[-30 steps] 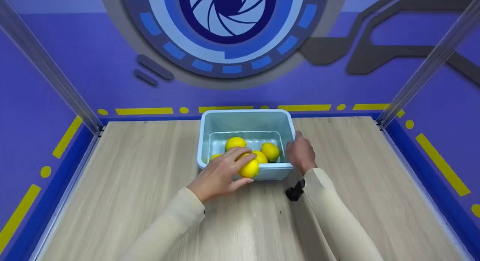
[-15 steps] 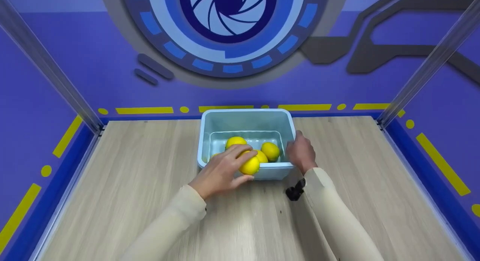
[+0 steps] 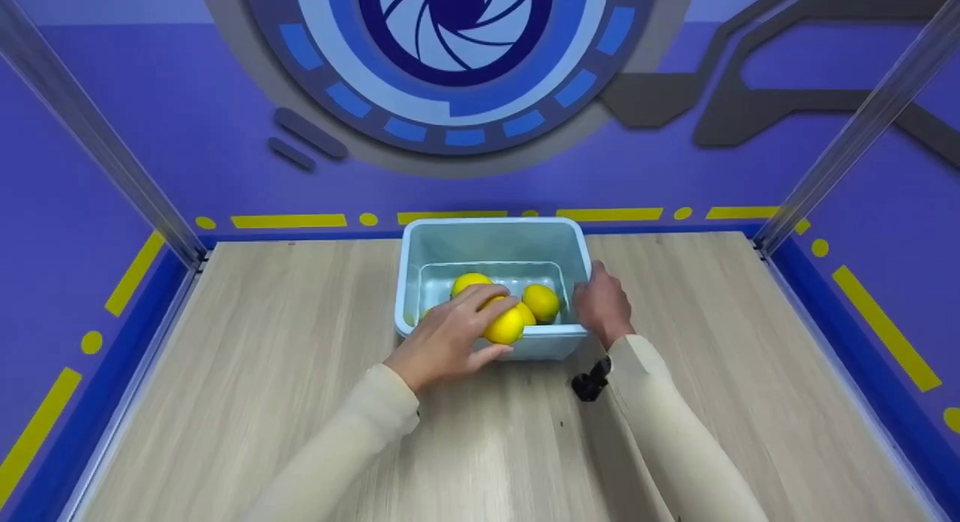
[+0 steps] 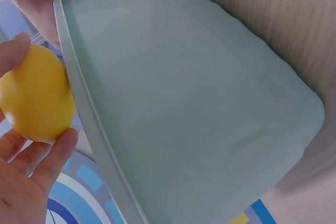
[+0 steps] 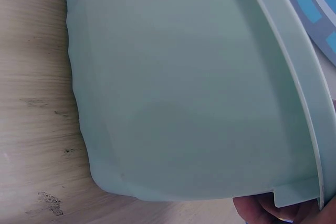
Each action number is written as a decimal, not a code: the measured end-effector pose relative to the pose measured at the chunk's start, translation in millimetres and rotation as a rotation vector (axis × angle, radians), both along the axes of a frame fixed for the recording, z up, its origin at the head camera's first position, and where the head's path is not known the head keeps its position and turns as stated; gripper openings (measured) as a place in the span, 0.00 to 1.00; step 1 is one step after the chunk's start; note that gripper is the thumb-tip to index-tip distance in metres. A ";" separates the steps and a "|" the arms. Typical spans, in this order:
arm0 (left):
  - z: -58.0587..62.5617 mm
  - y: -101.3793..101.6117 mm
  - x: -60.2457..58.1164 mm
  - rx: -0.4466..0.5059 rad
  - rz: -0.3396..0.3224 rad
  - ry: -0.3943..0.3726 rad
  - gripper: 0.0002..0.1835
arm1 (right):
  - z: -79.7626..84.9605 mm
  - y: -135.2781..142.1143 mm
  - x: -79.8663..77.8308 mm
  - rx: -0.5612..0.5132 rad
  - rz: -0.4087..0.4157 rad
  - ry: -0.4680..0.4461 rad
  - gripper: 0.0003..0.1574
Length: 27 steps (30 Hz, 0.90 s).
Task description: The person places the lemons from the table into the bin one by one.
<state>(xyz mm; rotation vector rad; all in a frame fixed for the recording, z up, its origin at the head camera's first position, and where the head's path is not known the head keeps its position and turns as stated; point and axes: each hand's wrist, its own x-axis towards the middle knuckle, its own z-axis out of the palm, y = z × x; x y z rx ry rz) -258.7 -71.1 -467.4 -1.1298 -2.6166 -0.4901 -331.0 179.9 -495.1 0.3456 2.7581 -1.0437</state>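
Observation:
A light blue-green plastic bin stands at the back middle of the table. My left hand holds a yellow lemon at the near rim, thumb below it and fingers over its top. In the left wrist view that lemon sits between thumb and fingertips, right beside the rim. My right hand grips the bin's right side; its fingers curl under the rim in the right wrist view. Inside the bin lie several lemons, among them one at the back left and one at right, others partly hidden by my left hand.
The light wood table is enclosed by purple-blue printed panels at the back and both sides. Clear upright posts stand at the back corners. A small black device sits by my right cuff.
My left hand has shifted slightly right and away from me, carrying the lemon a little farther over the near rim. The right hand and the bin stay where they were.

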 end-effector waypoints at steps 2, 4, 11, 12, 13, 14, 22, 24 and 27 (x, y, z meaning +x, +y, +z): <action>-0.3 1.1 -0.8 0.006 0.001 -0.003 0.33 | 0.6 -0.3 0.1 -0.005 -0.003 -0.005 0.30; -0.7 2.3 -1.7 0.012 0.002 -0.005 0.33 | 1.0 -0.5 0.1 -0.016 -0.009 -0.014 0.30; -1.1 3.1 -3.8 0.024 0.012 -0.030 0.33 | 2.2 -1.8 -0.4 -0.030 -0.026 -0.053 0.29; -1.0 2.9 -3.9 0.025 0.014 -0.033 0.33 | 2.2 -1.9 -0.6 -0.029 -0.027 -0.055 0.29; -0.8 2.7 -3.9 0.026 0.017 -0.035 0.33 | 2.3 -2.1 -0.9 -0.028 -0.026 -0.056 0.30; -0.7 2.7 -4.0 0.028 0.018 -0.036 0.33 | 2.2 -2.2 -1.1 -0.027 -0.027 -0.056 0.30; -2.0 4.4 -6.5 0.041 0.010 -0.012 0.33 | 1.0 -2.0 -0.8 -0.017 -0.018 -0.041 0.30; -2.5 4.9 -7.6 0.042 0.004 0.000 0.33 | 0.4 -1.5 -1.1 -0.013 -0.017 -0.037 0.30; -3.2 5.6 -9.5 0.041 0.000 0.015 0.32 | -0.4 -0.9 -2.1 -0.011 -0.016 -0.034 0.30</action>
